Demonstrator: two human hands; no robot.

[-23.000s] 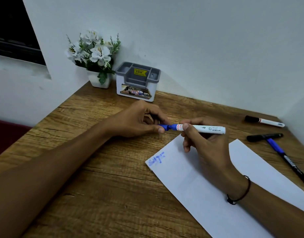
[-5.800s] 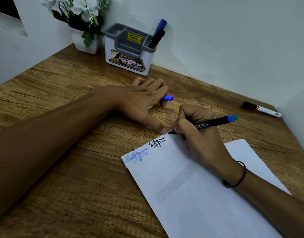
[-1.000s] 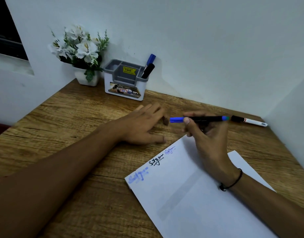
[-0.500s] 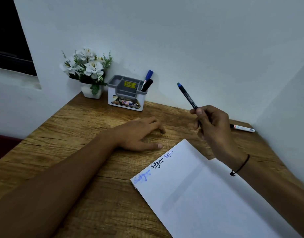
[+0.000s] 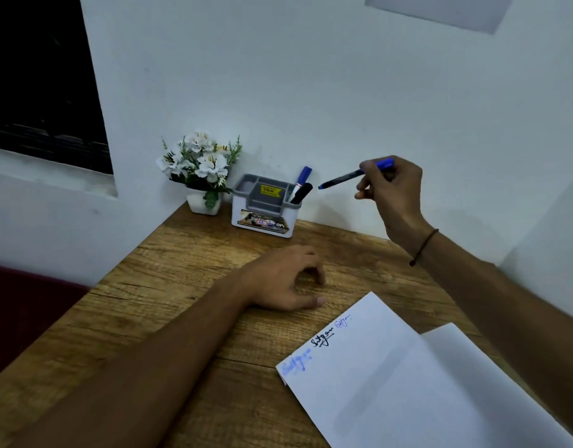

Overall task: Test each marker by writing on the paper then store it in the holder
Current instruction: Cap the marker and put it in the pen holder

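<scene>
My right hand (image 5: 390, 189) is raised above the desk and grips a thin black marker with blue ends (image 5: 343, 178). The marker points left and slightly down, its lower end a short way right of the holder. The grey and white holder (image 5: 262, 218) stands by the back wall with a blue-capped marker (image 5: 302, 177) and a black-capped marker (image 5: 301, 193) in its right compartment. My left hand (image 5: 285, 281) rests palm down on the wooden desk, holding nothing. The white paper (image 5: 404, 383) lies at the lower right with three scribbles along its top edge.
A small white pot of white flowers (image 5: 202, 176) stands left of the holder in the corner. The wooden desk (image 5: 168, 286) meets white walls at the back and right. A dark window (image 5: 39, 85) is at upper left.
My right hand has lifted and carried the marker left toward the holder, turning it so it points down-left. The view tilted up. My left hand stays on the desk, fingers now curled.
</scene>
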